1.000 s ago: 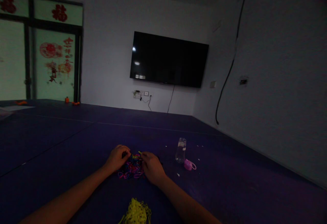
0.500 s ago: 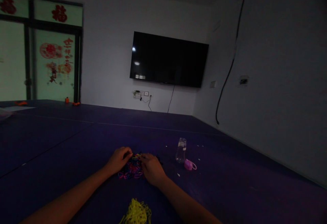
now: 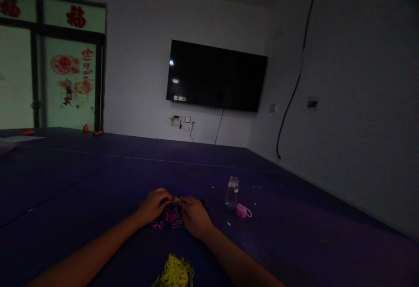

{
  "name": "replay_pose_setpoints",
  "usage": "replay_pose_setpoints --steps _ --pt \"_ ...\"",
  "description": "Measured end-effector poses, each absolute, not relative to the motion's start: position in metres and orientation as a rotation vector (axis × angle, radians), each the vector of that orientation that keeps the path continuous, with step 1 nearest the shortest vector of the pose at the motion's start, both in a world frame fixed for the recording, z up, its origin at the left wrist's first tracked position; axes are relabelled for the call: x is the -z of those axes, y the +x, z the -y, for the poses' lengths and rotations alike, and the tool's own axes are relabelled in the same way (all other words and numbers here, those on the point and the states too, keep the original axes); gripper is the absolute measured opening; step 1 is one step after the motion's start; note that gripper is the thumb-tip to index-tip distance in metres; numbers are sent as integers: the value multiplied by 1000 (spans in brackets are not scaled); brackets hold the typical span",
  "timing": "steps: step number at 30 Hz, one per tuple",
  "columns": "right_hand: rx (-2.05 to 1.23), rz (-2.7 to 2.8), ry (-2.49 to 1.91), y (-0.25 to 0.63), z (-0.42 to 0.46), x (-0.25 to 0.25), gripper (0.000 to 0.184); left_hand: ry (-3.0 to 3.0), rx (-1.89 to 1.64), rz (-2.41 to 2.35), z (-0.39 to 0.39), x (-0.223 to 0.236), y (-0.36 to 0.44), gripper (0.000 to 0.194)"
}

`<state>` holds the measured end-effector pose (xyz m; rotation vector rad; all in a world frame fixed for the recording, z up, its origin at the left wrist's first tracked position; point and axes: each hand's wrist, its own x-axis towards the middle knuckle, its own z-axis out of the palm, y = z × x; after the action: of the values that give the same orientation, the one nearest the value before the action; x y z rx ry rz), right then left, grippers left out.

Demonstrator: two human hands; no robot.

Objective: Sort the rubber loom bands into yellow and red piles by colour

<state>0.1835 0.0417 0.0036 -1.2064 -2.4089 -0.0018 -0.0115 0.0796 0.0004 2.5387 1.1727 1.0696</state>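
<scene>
A tangled pile of pink, blue and dark rubber bands (image 3: 168,218) lies on the purple tabletop between my hands. My left hand (image 3: 155,206) bends over the pile's left side, thumb and fingertips pinched together at its far edge. From the right, my right hand (image 3: 196,218) meets it, its fingers closed at the same spot. A yellowish-green band (image 3: 176,200) shows between the two sets of fingertips; the dim light blurs its exact shape. Closer to me sits a heap of yellow rubber bands (image 3: 175,271), touched by neither hand.
Right of my hands, a clear bottle (image 3: 231,195) stands uncapped beside its pink lid with a loop (image 3: 241,211). Small white scraps (image 3: 228,223) are scattered around them. Orange items (image 3: 97,133) lie at the table's far left. A television (image 3: 218,77) hangs on the wall.
My left hand has shifted slightly to the right, its fingertips now nearer my right hand's. The right hand, both piles and the bottle look unmoved.
</scene>
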Motion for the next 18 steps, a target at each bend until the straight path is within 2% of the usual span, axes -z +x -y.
replay_pose_setpoints --steps 8,18 --pt "43 2413 -1234 182 -43 -3 29 2636 -1011 -1117 -81 0 -12 20" --pt "64 2421 -1211 182 -45 -2 30 2693 -964 -1101 -85 4 -13 23"
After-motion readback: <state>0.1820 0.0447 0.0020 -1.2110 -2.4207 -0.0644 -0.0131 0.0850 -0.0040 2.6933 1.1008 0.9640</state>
